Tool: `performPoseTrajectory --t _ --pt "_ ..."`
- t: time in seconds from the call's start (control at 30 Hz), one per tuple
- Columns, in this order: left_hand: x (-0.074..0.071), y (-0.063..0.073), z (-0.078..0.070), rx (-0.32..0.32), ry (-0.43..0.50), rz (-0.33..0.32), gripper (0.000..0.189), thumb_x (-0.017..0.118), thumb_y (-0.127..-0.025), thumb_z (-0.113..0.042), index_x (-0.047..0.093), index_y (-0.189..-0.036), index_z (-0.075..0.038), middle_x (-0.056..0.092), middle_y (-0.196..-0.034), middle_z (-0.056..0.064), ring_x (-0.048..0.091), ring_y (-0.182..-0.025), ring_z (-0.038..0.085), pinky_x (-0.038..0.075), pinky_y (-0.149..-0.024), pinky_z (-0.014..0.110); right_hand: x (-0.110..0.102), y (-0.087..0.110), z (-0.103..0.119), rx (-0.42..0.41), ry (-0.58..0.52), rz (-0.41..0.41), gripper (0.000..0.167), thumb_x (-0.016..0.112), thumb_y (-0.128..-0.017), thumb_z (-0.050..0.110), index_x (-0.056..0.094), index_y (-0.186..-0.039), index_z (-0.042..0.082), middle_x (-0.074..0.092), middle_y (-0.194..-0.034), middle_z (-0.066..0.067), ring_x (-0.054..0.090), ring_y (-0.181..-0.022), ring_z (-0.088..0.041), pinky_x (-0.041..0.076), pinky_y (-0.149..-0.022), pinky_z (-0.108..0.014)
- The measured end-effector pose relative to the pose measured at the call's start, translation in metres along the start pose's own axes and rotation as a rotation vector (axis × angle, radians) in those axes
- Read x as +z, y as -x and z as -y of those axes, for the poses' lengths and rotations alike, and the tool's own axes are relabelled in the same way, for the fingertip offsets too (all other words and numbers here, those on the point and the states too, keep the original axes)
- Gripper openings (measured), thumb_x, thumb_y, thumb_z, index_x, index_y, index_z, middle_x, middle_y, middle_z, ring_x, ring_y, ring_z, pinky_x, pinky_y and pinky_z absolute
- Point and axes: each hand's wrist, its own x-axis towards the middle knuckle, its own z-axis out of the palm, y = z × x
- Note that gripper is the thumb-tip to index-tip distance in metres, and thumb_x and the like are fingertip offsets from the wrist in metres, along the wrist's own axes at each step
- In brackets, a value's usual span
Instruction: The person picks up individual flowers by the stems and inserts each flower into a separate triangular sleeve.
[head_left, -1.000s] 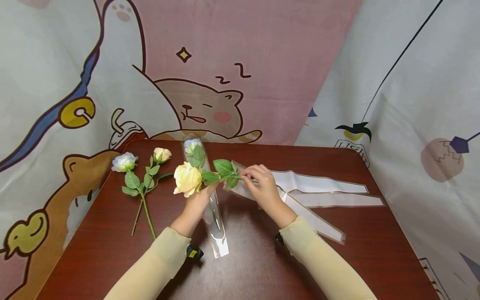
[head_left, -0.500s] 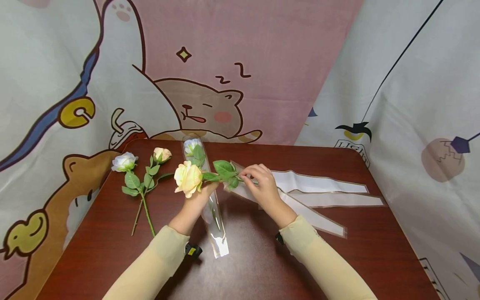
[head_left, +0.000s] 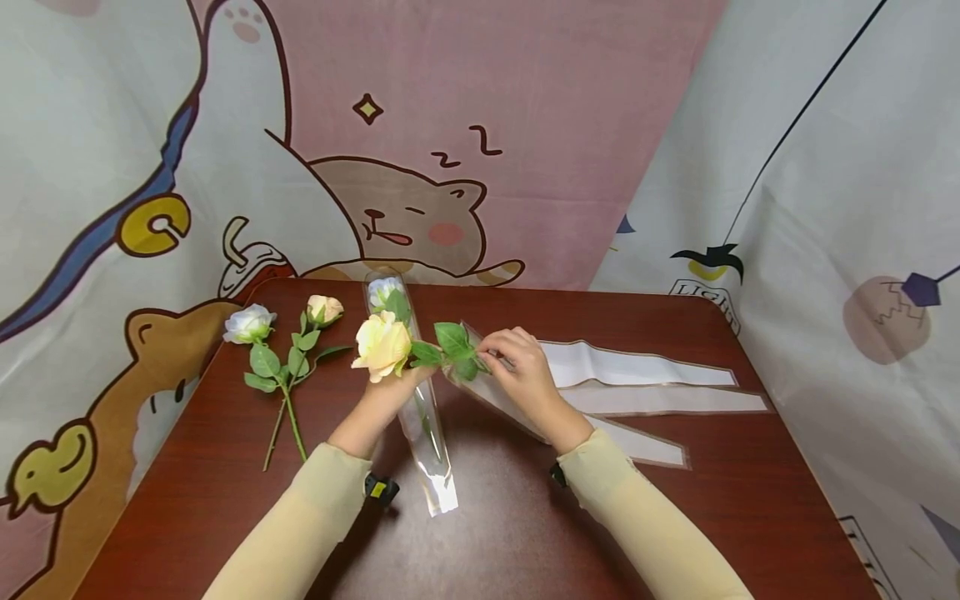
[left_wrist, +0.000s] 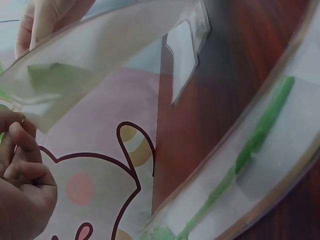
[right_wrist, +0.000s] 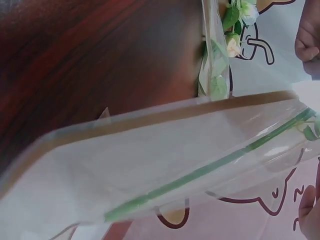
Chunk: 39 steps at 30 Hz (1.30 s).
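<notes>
A yellow rose [head_left: 382, 346] lies sideways in the air above the table, its bloom to the left. My left hand [head_left: 390, 396] grips it just below the bloom, the fingers partly hidden behind it. Green leaves [head_left: 453, 340] stand between my two hands. With thumb and fingertips, my right hand [head_left: 520, 367] pinches the mouth of a clear, gold-edged flower sleeve [right_wrist: 165, 135]. Inside that sleeve runs the rose's green stem [right_wrist: 190, 176], its cut end partway down. In the left wrist view, a leaf [left_wrist: 55, 80] shows through the sleeve's film.
A sleeved pale blue rose [head_left: 386, 292] lies in the middle of the dark table [head_left: 510, 517]. To its left rest a loose pale blue rose [head_left: 250, 323] and a small peach rose [head_left: 325, 310]. Flat white sleeves [head_left: 637, 365] lie at the right. A patterned cloth [head_left: 570, 125] hangs behind.
The rose and my left hand have shifted slightly right and away from me. My right hand has hardly moved. The held sleeve has shifted on the right side.
</notes>
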Motion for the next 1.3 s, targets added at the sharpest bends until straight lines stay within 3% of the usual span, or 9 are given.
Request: performPoseTrajectory --t 0.03,0.07,0.17,0.23,0.37,0.63,0.83,1.07,1.3 --pt "0.005 0.005 -0.015 -0.025 -0.168 -0.095 0.015 0.064 -0.083 -0.004 0.063 -0.095 0.005 0.064 -0.094 0.014 0.057 -0.09 0.019 0.048 -0.09 0.037 0.0 0.0 0.0 -0.003 -0.002 0.002 0.004 0.071 -0.083 0.011 0.07 -0.087 0.012 0.07 -0.09 0.0 0.054 -0.079 -0.015 0.04 -0.066 -0.029" --pt "0.01 0.01 -0.03 -0.107 -0.282 -0.152 0.021 0.07 -0.078 -0.006 0.062 -0.095 0.005 0.063 -0.096 0.015 0.056 -0.091 0.021 0.047 -0.091 0.038 0.0 0.0 0.0 -0.006 -0.003 0.002 0.004 0.071 -0.083 0.011 0.07 -0.086 0.012 0.07 -0.09 0.0 0.054 -0.079 -0.014 0.04 -0.066 -0.029" --pt "0.01 0.009 -0.03 -0.239 -0.176 -0.173 0.034 0.072 -0.077 -0.008 0.059 -0.107 0.001 0.058 -0.109 0.012 0.052 -0.103 0.022 0.042 -0.097 0.038 0.0 -0.001 0.0 -0.013 -0.01 0.001 0.004 0.071 -0.083 0.011 0.07 -0.087 0.011 0.07 -0.09 0.0 0.055 -0.081 -0.015 0.04 -0.068 -0.03" --pt "0.009 0.009 -0.031 -0.26 -0.143 -0.179 0.041 0.073 -0.077 -0.009 0.055 -0.113 0.0 0.055 -0.116 0.013 0.048 -0.11 0.024 0.039 -0.101 0.038 0.0 -0.001 0.0 -0.012 -0.006 0.003 0.004 0.07 -0.084 0.011 0.07 -0.087 0.011 0.07 -0.09 0.0 0.055 -0.082 -0.015 0.041 -0.069 -0.03" --pt "0.009 0.009 -0.032 -0.227 -0.141 -0.18 0.036 0.072 -0.077 -0.006 0.058 -0.108 0.003 0.059 -0.11 0.013 0.051 -0.105 0.022 0.041 -0.1 0.039 0.0 0.0 0.0 -0.014 0.01 0.007 0.004 0.071 -0.083 0.01 0.07 -0.087 0.011 0.07 -0.09 0.0 0.055 -0.082 -0.015 0.04 -0.068 -0.029" --pt "0.009 0.01 -0.031 -0.138 -0.186 -0.166 0.018 0.068 -0.076 0.002 0.063 -0.093 0.006 0.062 -0.082 -0.004 0.054 -0.08 0.009 0.046 -0.078 0.024 -0.001 -0.001 -0.002 -0.068 0.107 0.01 0.006 0.07 -0.083 0.01 0.069 -0.089 0.011 0.07 -0.092 0.001 0.055 -0.079 -0.015 0.043 -0.068 -0.029" --pt "0.009 0.012 -0.032 -0.104 -0.207 -0.158 0.02 0.068 -0.076 0.002 0.063 -0.094 0.009 0.063 -0.085 0.003 0.054 -0.081 0.013 0.047 -0.077 0.026 0.0 0.001 0.0 -0.018 0.095 0.025 0.004 0.066 -0.088 0.01 0.067 -0.092 0.01 0.068 -0.092 0.001 0.061 -0.084 -0.012 0.051 -0.072 -0.028" --pt "0.009 0.011 -0.031 -0.159 -0.219 -0.171 0.037 0.071 -0.075 -0.002 0.056 -0.108 0.004 0.058 -0.107 0.015 0.05 -0.1 0.021 0.043 -0.095 0.039 0.001 0.002 0.001 0.015 0.068 0.031 0.005 0.065 -0.089 0.008 0.067 -0.093 0.009 0.067 -0.093 -0.002 0.059 -0.082 -0.011 0.051 -0.071 -0.025" --pt "0.009 0.008 -0.03 -0.132 -0.278 -0.068 0.022 0.069 -0.081 -0.001 0.065 -0.1 0.009 0.067 -0.097 0.018 0.058 -0.081 0.008 0.051 -0.08 0.029 0.002 0.001 0.003 -0.016 0.056 0.036 0.005 0.065 -0.088 0.007 0.067 -0.091 0.009 0.067 -0.089 -0.001 0.054 -0.076 -0.009 0.048 -0.063 -0.022"
